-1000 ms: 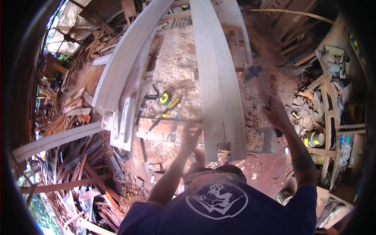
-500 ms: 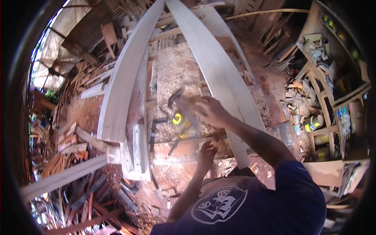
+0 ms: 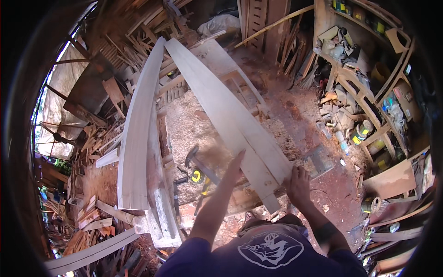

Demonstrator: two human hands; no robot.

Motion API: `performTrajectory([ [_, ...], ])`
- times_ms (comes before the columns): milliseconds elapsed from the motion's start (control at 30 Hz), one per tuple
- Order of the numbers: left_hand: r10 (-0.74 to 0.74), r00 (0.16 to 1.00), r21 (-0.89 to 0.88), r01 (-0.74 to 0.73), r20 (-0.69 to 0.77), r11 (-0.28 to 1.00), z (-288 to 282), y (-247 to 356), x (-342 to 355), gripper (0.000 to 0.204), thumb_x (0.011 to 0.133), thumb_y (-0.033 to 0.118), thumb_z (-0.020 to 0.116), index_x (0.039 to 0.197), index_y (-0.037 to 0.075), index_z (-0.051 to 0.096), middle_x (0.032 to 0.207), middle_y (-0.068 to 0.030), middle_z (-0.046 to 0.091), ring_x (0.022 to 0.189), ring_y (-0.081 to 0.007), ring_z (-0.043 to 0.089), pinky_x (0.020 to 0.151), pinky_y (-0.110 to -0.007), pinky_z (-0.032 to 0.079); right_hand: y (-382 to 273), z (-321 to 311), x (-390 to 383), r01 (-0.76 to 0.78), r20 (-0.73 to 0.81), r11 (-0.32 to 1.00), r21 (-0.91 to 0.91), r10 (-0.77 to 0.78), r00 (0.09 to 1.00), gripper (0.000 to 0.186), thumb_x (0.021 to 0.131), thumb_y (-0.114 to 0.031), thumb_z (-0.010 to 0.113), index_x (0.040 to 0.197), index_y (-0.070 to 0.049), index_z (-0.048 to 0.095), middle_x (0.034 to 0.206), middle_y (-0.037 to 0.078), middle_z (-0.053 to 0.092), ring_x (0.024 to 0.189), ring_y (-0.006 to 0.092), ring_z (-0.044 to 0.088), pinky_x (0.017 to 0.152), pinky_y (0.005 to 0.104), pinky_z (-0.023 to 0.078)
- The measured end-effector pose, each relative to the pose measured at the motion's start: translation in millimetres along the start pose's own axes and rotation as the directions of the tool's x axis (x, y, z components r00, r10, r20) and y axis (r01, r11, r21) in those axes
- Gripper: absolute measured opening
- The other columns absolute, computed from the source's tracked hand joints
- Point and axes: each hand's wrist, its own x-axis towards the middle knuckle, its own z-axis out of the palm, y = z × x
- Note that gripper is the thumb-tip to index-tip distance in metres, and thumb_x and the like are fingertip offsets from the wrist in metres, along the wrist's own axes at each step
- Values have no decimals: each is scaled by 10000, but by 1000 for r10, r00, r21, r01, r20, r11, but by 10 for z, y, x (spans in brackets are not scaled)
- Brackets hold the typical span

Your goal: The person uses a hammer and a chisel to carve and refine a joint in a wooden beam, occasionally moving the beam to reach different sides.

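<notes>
A long, pale wooden board (image 3: 230, 122), wide and tapering toward the far end, lies slanted in front of me. My left hand (image 3: 236, 161) is at its left edge, with most of its fingers hidden along the board. At the near right corner, my right hand (image 3: 297, 184) has its fingers bent against the opposite edge. Left of my left hand, a claw hammer (image 3: 203, 166) rests on the shaving-covered workbench (image 3: 182, 117). Beside it are a yellow-and-black tape measure (image 3: 196, 176), a yellow-and-black hand tool (image 3: 203, 195) and a dark, slim tool (image 3: 176, 196).
A second long board (image 3: 134, 152) lies to the left, its far tip close to the first. Scrap wood (image 3: 99, 219) is heaped at the left. Wooden shelving (image 3: 360, 94) with jars and bags stands at the right, beside the reddish dirt floor (image 3: 339, 198).
My right hand has left the area by the hammer for the board's right edge. My left hand has moved forward to its left edge. The view has shifted, showing more floor at right.
</notes>
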Motion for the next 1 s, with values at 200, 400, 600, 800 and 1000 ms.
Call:
performTrajectory([
  [200,-223,941,318,300,-256,899,23,686,125,538,948,340,744,1364,15,642,1275,-136,698,1183,-249,652,1021,-353,514,57,68,-57,136,-56,927,349,-124,991,643,957,-302,663,1421,75,426,1419,326,404,1323,518,379,1099,615,315],
  [400,-17,921,590,263,-389,764,839,1661,-342,618,813,303,847,1301,-4,624,1077,-159,724,1000,-256,709,873,-383,574,131,-109,79,30,128,838,545,-118,985,502,1026,-293,582,1398,40,530,1439,334,431,1363,510,379,1150,580,308],
  [600,504,849,879,-113,-157,463,1631,1142,-48,766,843,311,818,1473,56,465,1421,-241,417,1325,-413,477,1094,-481,439,851,-1090,659,45,-5,899,436,-48,999,594,1074,-365,508,1555,-37,386,1634,293,223,1486,494,288,1210,546,275],
  [800,348,907,795,-27,-235,607,1446,406,-247,663,999,366,666,1517,20,438,1586,-269,367,1492,-424,351,1189,-522,359,1177,-606,690,95,69,960,264,-117,991,606,1072,-359,496,1562,-29,363,1592,301,347,1473,452,359,1193,493,320],
  [1000,234,950,649,-45,-208,759,1566,239,-328,682,1020,317,638,1556,-12,376,1565,-277,438,1467,-395,428,1203,-448,351,1229,-401,597,-161,216,852,499,57,975,563,1011,-199,531,1526,-9,404,1461,301,499,1380,457,465,1160,491,346],
])
